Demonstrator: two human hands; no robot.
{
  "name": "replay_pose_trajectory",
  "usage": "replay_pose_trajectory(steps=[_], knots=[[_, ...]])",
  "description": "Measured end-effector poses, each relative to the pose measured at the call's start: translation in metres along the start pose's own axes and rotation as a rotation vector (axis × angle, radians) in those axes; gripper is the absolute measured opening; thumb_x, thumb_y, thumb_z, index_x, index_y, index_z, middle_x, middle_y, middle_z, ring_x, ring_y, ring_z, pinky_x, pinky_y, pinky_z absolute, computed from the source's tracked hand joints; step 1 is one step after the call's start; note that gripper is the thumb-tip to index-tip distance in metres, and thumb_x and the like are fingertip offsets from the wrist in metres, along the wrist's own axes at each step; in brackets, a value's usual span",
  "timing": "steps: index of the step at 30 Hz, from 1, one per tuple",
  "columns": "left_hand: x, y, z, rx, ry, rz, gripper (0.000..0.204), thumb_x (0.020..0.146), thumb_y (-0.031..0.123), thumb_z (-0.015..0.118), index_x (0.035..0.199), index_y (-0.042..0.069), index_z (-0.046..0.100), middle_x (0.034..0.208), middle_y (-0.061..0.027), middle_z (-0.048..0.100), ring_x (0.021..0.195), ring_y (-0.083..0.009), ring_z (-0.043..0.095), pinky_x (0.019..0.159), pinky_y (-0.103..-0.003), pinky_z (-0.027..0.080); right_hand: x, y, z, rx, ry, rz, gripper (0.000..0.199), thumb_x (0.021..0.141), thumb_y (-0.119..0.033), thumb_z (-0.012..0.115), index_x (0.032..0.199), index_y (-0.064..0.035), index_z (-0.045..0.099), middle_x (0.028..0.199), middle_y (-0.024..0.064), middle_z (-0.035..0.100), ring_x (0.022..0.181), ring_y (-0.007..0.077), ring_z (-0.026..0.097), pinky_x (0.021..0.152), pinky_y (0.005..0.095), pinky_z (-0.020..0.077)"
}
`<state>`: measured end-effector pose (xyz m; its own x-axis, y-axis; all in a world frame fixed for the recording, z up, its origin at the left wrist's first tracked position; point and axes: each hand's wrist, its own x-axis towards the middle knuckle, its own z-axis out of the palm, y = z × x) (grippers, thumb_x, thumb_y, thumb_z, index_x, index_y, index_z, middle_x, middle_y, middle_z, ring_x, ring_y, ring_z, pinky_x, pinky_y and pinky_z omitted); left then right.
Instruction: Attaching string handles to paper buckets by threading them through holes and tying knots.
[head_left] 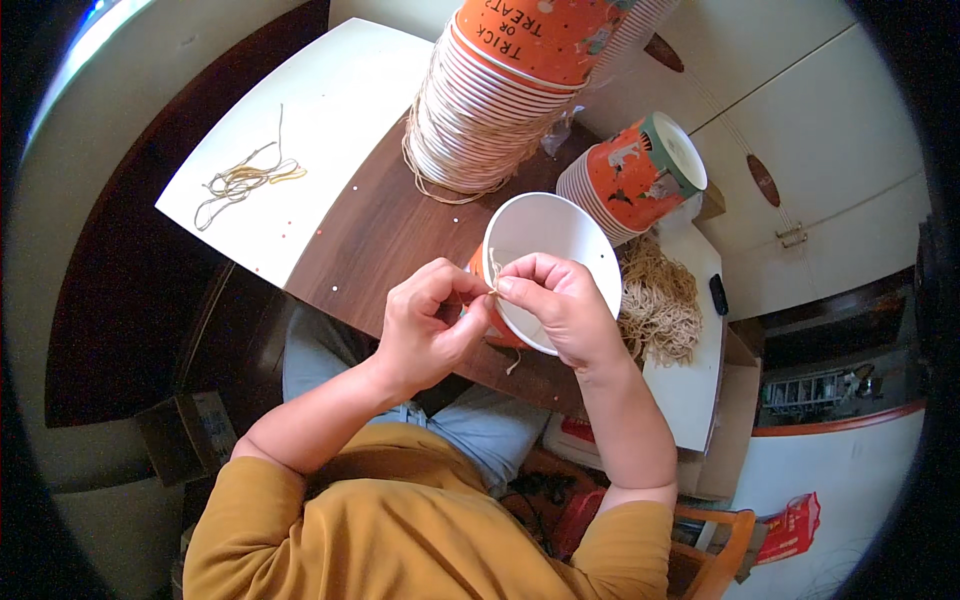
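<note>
Brown wood-grain tabletop (350, 250) spreads beneath the work. Left hand (432, 310) and right hand (560, 305) each pinch a thin tan string (497, 262), fingertips nearly meeting, at the left rim of a white-lined orange paper bucket (560, 230). The string looks light, soft and limp, best pinched near its ends; the bucket seems light, its wall easily dented, so hold the rim gently. Right of it lies a tangled tan string heap (662, 310).
</note>
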<state>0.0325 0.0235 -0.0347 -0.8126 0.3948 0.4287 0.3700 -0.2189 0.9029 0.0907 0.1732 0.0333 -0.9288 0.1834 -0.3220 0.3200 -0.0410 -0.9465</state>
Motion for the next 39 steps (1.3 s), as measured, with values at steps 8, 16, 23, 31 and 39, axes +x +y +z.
replay_pose_trajectory(steps=[8,16,23,31,39], knots=[[-0.003,-0.005,0.001,-0.260,-0.002,-0.213,0.005,0.083,0.005,0.066,0.085,0.001,0.063,0.074,-0.0017,0.062,0.063,-0.0050,0.056,0.056,-0.021,0.046,-0.005,0.005,0.002,0.060,0.063,-0.147,0.009,0.084,-0.006,0.062,0.092,-0.0017,0.061,0.083,-0.0006,0.061,0.075,0.0039,0.053,0.071,0.0199,0.0437],[-0.003,0.001,-0.001,-0.563,-0.045,-0.421,0.007,0.088,0.006,0.062,0.088,-0.001,0.063,0.080,-0.0018,0.066,0.070,-0.0046,0.059,0.064,-0.021,0.048,-0.019,0.007,0.002,-0.499,0.196,-0.359,0.007,0.083,-0.009,0.064,0.085,-0.0024,0.063,0.085,-0.0017,0.061,0.073,0.0042,0.051,0.069,0.0202,0.0422],[-0.009,0.002,0.001,-0.521,-0.062,-0.366,0.008,0.089,0.007,0.062,0.089,-0.001,0.063,0.080,-0.0008,0.065,0.072,-0.0037,0.058,0.064,-0.020,0.048,-0.019,0.008,0.007,-0.427,0.175,-0.257,0.011,0.080,-0.012,0.072,0.086,-0.0038,0.068,0.082,-0.0007,0.062,0.062,0.0038,0.043,0.056,0.0208,0.0385],[-0.017,0.006,-0.013,-0.513,-0.084,-0.413,0.013,0.090,0.006,0.061,0.100,-0.002,0.062,0.087,-0.0018,0.065,0.078,-0.0044,0.058,0.070,-0.020,0.048,-0.029,0.009,0.005,-0.283,0.226,-0.413,0.009,0.081,-0.006,0.070,0.086,-0.0029,0.063,0.081,-0.0005,0.060,0.067,0.0062,0.049,0.058,0.0229,0.0422],[-0.028,0.006,-0.032,-0.492,-0.225,-0.524,0.017,0.092,0.007,0.060,0.106,-0.002,0.061,0.087,-0.0030,0.065,0.074,-0.0051,0.058,0.067,-0.021,0.049,-0.070,0.060,0.050,-0.980,0.620,-0.963,0.019,0.075,0.000,0.071,0.093,-0.0050,0.065,0.088,0.0083,0.061,0.074,0.0234,0.060,0.063,0.0319,0.0496]])
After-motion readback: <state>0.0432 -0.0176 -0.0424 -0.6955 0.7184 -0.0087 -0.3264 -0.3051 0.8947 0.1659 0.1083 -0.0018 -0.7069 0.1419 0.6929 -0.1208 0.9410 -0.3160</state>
